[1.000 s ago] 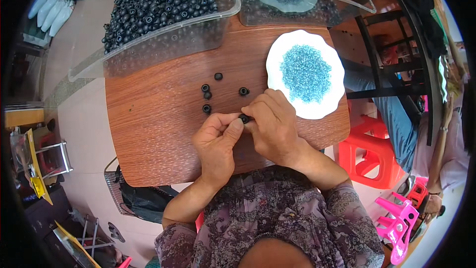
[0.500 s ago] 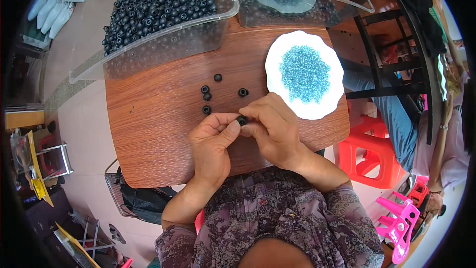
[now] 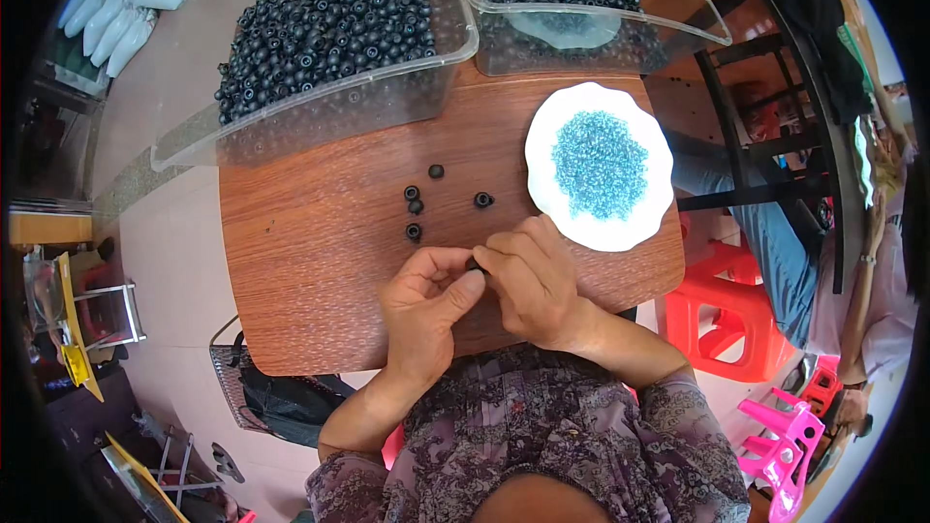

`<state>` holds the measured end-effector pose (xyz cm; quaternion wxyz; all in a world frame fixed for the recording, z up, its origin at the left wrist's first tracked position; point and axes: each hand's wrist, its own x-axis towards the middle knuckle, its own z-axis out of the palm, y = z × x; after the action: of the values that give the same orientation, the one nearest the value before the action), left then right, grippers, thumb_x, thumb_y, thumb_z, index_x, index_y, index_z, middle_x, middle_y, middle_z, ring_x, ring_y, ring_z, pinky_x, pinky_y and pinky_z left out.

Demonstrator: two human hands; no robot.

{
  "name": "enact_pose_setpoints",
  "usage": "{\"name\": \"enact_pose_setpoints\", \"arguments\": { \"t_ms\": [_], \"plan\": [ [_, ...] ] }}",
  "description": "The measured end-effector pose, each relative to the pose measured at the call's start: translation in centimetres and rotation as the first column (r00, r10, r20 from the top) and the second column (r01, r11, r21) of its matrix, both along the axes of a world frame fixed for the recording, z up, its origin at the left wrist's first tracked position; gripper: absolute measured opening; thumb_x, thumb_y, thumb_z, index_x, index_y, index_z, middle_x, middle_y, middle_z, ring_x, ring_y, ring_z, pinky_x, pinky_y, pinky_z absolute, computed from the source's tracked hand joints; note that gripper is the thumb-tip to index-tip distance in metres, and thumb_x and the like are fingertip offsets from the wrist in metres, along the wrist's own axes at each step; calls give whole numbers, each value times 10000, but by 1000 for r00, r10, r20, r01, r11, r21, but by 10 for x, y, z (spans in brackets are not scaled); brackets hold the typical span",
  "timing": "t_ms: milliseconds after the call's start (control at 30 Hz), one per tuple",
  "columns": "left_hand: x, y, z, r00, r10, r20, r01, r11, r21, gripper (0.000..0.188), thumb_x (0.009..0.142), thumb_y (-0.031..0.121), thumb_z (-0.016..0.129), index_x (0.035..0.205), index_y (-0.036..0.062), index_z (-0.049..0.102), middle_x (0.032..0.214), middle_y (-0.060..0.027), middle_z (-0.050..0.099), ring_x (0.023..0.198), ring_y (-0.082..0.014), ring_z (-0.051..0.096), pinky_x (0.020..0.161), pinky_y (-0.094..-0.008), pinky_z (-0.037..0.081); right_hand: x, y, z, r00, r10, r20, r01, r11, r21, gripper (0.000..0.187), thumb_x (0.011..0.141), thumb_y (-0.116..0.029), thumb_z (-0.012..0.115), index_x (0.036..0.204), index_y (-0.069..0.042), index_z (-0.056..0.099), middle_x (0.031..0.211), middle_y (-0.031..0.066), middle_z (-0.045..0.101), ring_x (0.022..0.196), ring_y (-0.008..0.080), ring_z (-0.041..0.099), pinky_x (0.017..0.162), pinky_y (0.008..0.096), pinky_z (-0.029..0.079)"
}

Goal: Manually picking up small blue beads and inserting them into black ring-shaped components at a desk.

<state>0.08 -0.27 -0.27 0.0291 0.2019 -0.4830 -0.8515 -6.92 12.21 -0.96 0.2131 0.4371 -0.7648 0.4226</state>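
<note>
Over the near part of the wooden table, a small round black part (image 3: 475, 265) is pinched between my two hands. My left hand (image 3: 418, 305) grips it with thumb and forefinger, and most of the part is covered. The fingers of my right hand (image 3: 538, 281) are closed against its other side; whether they hold a second small piece is hidden. Beyond my hands lie several loose black parts, one hollow-topped part (image 3: 483, 199) apart from the others and another (image 3: 415, 231) nearest my left hand. A white scalloped plate (image 3: 542, 208) with tiny bluish see-through pieces stands beyond my right hand.
Two see-through plastic bins, a left bin (image 3: 339, 102) and a right bin (image 3: 581, 60), heaped with black parts, stand at the table's far edge. Red stools (image 3: 731, 329) and a seated person's leg (image 3: 775, 242) are to the right. A black bag (image 3: 291, 407) sits below the table's left corner.
My view has tilted slightly, so the table and bins sit lower in the picture. My right fingers have closed further over the black part, which now shows less.
</note>
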Motion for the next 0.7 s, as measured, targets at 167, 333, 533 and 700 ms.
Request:
{"name": "enact_pose_setpoints", "arguments": {
  "t_ms": [167,333,533,700],
  "plan": [
    [5,-14,8,996,-56,-63,45,986,-158,176,796,-4,646,954,-24,570,880,-68,622,784,-108,566,733,-220,461,0,3,16,979,69,192,-68,998,-12,336,606,18,665,934,37,592,837,135,586,688,271,525,565,350,383],
    [-14,-60,56,866,-130,-484,-302,636,-710,249,761,-76,631,996,-31,564,939,-117,604,833,-170,579,743,-273,485,-33,15,17,980,-98,173,83,992,95,358,634,9,674,984,-11,601,853,107,596,732,264,531,608,358,404],
    [-97,-109,109,756,-181,-629,-650,-102,-753,238,747,2,664,983,2,634,843,-86,628,721,-159,589,650,-262,467,-42,2,8,993,-108,-54,120,891,439,284,612,9,641,891,-17,597,807,84,520,739,244,465,669,362,361],
    [-124,-124,99,701,-295,-649,-672,-578,-463,369,696,-2,669,1061,22,619,969,-126,628,884,-264,596,756,-350,463,-46,-5,-3,989,-50,-137,122,798,590,233,582,22,565,812,-18,561,750,84,455,703,252,408,665,364,323]
  ]
}}
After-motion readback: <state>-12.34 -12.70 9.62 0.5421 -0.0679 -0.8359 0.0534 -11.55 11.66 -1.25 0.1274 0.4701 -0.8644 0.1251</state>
